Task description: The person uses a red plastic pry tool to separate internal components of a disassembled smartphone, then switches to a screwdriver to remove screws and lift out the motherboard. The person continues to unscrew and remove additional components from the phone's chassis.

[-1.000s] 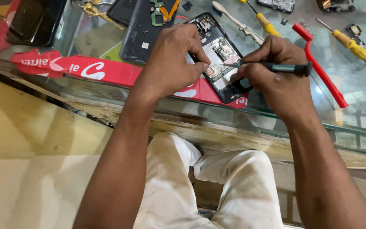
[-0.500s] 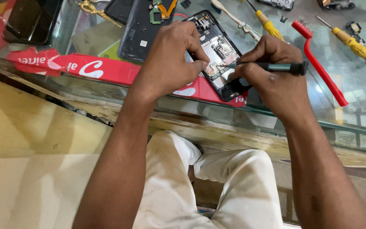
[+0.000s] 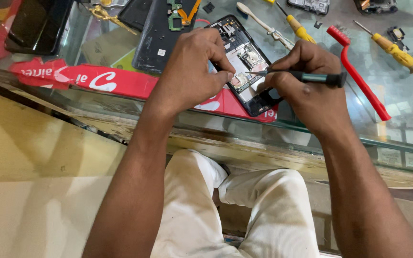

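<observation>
The right hand (image 3: 311, 91) clamps a dark screwdriver (image 3: 307, 76) (tip on the opened phone (image 3: 244, 62)); the left hand (image 3: 190, 71) pinches that phone's edge.

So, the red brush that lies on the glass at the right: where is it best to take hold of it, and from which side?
Grip the red brush on its long straight handle, near the middle, coming from above. The handle lies flat on the glass counter and runs diagonally with bare glass on both sides, so fingers can close across it. The bristle head at the far end is hooked, and the right hand is close to it.
</observation>
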The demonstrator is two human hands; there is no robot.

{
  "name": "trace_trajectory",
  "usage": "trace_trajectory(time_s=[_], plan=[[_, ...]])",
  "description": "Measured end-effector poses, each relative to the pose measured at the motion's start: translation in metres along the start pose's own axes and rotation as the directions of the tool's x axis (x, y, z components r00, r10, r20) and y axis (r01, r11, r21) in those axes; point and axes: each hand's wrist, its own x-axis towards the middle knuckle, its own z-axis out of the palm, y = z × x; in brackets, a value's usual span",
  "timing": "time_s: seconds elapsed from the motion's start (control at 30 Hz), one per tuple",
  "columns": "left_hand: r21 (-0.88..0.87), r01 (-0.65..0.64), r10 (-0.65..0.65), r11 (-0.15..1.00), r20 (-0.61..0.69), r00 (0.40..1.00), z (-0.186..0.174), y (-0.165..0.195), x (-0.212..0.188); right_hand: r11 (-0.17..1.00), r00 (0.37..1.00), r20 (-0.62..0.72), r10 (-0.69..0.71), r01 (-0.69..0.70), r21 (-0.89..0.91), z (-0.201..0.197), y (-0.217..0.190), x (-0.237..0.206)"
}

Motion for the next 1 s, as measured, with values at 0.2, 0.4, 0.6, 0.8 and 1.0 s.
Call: trace_trajectory(time_s=[0.2, 0.4, 0.6, 0.8, 1.0], plan=[[-0.012, -0.017, 0.017, 1.0, -0.022, 1.0, 0.0, 0.001, -0.001, 0.999, 0.999, 0.011, -0.031, 0.031, -0.018, 0.001, 0.001, -0.001], [0.001, 0.008, -0.008, 1.0, -0.01, 1.0, 0.0, 0.001, 0.0, 0.995, 0.999, 0.002, 0.053, -0.053, 0.082, 0.001, 0.003, -0.001], [-0.017, -0.039, 0.038, 0.999, -0.023, 0.999, 0.0, 0.0, -0.001, 0.999, 1.0, 0.01, -0.019, 0.019, 0.044, 0.004, 0.001, 0.001], [-0.008, 0.002, -0.002, 1.0, -0.009, 1.0, 0.0, 0.0, 0.0, 0.972, 0.987, -0.145, 0.075, -0.04, 0.23, 0.003, -0.01, -0.003], [-0.012, 0.008, -0.009, 1.0, -0.032, 0.999, 0.003, 0.001, 0.002, 0.978, 0.968, -0.25, 0.012, 0.041, 0.207, 0.008, -0.011, -0.021]])
